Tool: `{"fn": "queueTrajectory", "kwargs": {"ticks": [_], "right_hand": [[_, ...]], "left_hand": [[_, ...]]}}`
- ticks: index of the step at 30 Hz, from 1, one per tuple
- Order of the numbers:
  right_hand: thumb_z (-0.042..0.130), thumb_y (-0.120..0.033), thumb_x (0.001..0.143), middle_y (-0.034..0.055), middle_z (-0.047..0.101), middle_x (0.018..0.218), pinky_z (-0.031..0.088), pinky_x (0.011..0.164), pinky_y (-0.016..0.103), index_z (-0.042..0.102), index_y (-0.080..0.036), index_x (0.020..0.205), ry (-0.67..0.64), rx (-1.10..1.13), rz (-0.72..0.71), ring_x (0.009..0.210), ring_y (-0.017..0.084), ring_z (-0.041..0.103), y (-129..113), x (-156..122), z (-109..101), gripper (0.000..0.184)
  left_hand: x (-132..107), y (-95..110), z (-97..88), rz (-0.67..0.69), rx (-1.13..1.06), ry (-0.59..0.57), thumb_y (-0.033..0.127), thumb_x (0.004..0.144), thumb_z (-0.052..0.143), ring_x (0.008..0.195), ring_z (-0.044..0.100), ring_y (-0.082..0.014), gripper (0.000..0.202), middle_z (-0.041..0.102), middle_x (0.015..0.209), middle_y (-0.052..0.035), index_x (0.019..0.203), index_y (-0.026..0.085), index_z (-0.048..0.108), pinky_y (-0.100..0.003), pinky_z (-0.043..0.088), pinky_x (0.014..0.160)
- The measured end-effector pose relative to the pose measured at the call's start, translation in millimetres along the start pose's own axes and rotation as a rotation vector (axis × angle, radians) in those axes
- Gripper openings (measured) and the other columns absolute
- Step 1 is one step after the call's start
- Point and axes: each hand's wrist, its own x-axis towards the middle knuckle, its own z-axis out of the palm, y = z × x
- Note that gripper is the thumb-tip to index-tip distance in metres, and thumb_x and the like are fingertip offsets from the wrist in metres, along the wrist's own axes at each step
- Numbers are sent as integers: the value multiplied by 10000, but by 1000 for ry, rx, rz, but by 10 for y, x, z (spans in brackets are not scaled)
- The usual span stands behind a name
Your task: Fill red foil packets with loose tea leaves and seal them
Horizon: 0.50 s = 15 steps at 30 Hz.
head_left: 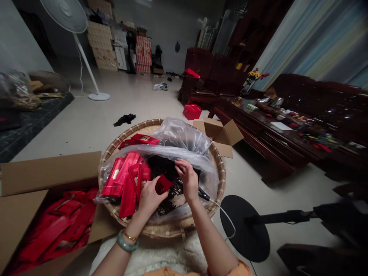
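Note:
My left hand point(152, 195) is closed on a small red pouch point(163, 184), whose mouth gapes toward the right. Beside it, my right hand point(188, 178) has its fingers bent together over dark loose leaves point(161, 166); whatever is in them cannot be made out. Under that hand passes a slim black device point(204, 194) with a white cable. The leaves lie in a clear plastic bag point(184, 143) spread inside a round woven basket point(221, 172). Several flat red packets point(130, 174) lie on the bag, left of my hands.
An open cardboard box point(51, 170) full of red packets stands at the left. Past the basket are another open carton point(220, 132) and a red box point(192, 112). A black round stand base point(244, 228) is at the right, near a dark wooden table point(247, 115). A white fan point(89, 65) stands behind.

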Motion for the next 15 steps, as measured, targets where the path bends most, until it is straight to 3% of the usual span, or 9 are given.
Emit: {"fn": "queueTrajectory", "kwargs": {"ticks": [2, 4, 7, 10, 15], "right_hand": [[449, -480, 887, 88, 631, 1085, 440, 972, 395, 677, -184, 951, 58, -96, 24, 1058, 211, 573, 31, 9, -66, 378], [488, -421, 876, 82, 663, 984, 457, 938, 377, 677, -179, 936, 35, -245, 31, 982, 200, 600, 57, -22, -117, 314], [599, -336, 803, 71, 637, 1007, 517, 767, 289, 661, -206, 1007, -95, -414, 21, 882, 172, 610, 88, -126, -139, 250], [678, -238, 711, 71, 589, 1083, 507, 574, 214, 655, -239, 1056, -216, -526, -7, 791, 143, 600, 117, -226, -116, 346], [618, -167, 758, 48, 666, 879, 514, 652, 244, 704, -221, 935, -209, -659, -103, 767, 150, 622, 132, -245, -124, 204]], "left_hand": [[0, 3, -9, -10, -7, 36, 348, 668, 695, 866, 617, -254, 482, 677, 894, -79, 1103, 168, 593, -336, 490, 713], [2, 4, -18, -24, -19, 53, 372, 675, 696, 866, 618, -257, 442, 672, 891, -83, 1056, 169, 600, -336, 489, 697], [3, -10, -19, -34, -28, 46, 388, 689, 686, 869, 617, -263, 400, 668, 886, -83, 1015, 173, 598, -342, 486, 694], [2, -39, 6, -29, -36, 57, 351, 685, 688, 910, 616, -276, 428, 669, 923, -93, 1056, 170, 574, -360, 486, 728], [-5, -87, 71, -7, -69, 66, 378, 665, 720, 987, 604, -295, 529, 655, 1004, -122, 1113, 157, 547, -393, 483, 808]]}}
